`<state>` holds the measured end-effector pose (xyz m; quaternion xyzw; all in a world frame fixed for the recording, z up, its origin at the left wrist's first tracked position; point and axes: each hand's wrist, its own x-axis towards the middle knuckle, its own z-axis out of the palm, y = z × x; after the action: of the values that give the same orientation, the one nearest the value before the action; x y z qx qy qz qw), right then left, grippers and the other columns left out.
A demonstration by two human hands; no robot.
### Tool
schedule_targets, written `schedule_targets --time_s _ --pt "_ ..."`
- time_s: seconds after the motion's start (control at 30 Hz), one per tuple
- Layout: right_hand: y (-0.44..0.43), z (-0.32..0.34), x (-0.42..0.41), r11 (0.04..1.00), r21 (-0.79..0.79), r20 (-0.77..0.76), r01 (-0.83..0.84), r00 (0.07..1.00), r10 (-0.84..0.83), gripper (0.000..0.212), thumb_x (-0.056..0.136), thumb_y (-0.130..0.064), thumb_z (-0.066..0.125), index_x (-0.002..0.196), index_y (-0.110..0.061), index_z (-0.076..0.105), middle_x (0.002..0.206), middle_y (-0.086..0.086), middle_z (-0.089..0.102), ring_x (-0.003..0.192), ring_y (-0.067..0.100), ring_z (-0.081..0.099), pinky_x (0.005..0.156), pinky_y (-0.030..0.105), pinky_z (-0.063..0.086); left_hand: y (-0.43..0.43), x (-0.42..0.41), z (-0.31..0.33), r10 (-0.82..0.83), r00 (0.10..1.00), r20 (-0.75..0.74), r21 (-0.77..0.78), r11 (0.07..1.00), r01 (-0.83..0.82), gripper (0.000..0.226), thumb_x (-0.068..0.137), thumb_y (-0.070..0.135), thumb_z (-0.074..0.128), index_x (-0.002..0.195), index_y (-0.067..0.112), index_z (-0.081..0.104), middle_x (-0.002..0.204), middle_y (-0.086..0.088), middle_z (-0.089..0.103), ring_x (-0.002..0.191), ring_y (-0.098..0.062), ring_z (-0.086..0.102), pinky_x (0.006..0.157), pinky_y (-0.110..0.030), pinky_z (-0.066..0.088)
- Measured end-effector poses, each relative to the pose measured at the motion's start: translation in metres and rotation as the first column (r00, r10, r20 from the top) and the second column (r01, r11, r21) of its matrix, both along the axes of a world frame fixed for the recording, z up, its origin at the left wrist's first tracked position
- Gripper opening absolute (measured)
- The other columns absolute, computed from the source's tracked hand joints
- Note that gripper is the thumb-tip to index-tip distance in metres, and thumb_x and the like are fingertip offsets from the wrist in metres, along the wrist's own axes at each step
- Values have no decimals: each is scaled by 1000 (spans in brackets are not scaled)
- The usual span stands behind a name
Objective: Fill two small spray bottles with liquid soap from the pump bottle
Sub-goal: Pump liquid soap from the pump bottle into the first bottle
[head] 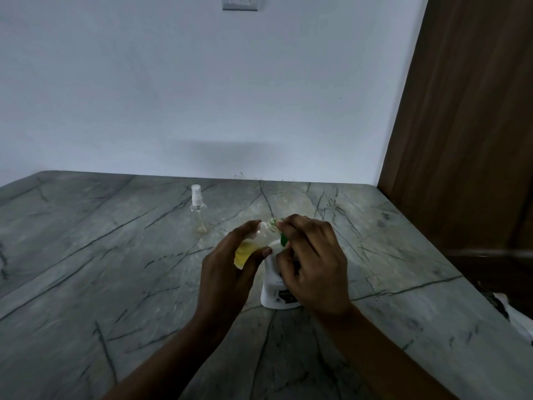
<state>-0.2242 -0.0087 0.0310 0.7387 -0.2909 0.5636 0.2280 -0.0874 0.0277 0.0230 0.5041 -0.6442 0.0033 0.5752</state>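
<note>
- Two small spray bottles were in view, plus one pump bottle and two hands.
- Furthest left, the capped spray bottle stood upright on the grey veined desk, well apart from the hands. It looked almost empty, with only a yellowish trace at its base.
- The left hand was wrapped around the uncapped spray bottle, holding it tilted above the desk with its open neck toward the pump spout. Yellow soap filled part of its lower body.
- The white pump bottle stood on the desk just beneath both hands.
- The right hand was curled over the green pump head, fingertips close to the small bottle's neck.
- The step in hand appeared to be pumping soap into the first small bottle, which seemed partly filled.
- The next move probably called for keeping the narrow neck right under the spout while pressing down steadily, since a slip would put soap on the desk. After that, its sprayer top, which I could not see, would need refitting, and the capped bottle would need opening.
- At far right stood one brown wooden door.
</note>
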Motion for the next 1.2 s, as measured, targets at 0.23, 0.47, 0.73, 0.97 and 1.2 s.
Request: schedule_targets --time_s 0.23,0.47,0.73,0.97,1.2 --pt "-1 11 -5 1000 -5 -56 15 998 -16 29 83 -11 51 102 2 69 101 16 66 98 22 50 80 23 42 2 -1 8 10 1000 -8 -16 1000 -10 42 76 36 62 117 28 54 104 18 57 95 12 53 74 -1 40" --pt "-2 13 -6 999 -45 -90 6 996 -10 31 85 -12 49 105 4 67 103 17 65 99 23 50 86 26 42 2 -1 12 9 1000 -2 -27 1000 -9 42 76 36 61 116 29 53 104 16 58 95 10 53 73 0 40" --pt "-1 13 -4 999 -29 -28 -31 999 30 30 83 -14 54 102 3 70 100 15 67 100 21 53 92 20 41 0 -1 10 1 1000 -14 -22 1000 -2 43 75 34 63 117 29 53 106 13 60 98 4 54 76 0 40" --pt "0 2 -2 996 0 8 -86 996 86 31 88 -21 55 102 4 69 99 15 68 100 21 56 94 20 40 0 2 3 -6 1000 6 11 1000 6 45 75 39 60 118 27 55 107 13 60 97 2 55 76 -3 42" --pt "2 7 -5 995 -9 -9 -96 995 96 34 95 -21 47 101 4 70 99 14 68 97 22 57 89 23 44 1 1 4 4 1000 9 11 1000 -4 44 75 38 61 118 29 54 107 16 59 96 6 55 75 -3 41"
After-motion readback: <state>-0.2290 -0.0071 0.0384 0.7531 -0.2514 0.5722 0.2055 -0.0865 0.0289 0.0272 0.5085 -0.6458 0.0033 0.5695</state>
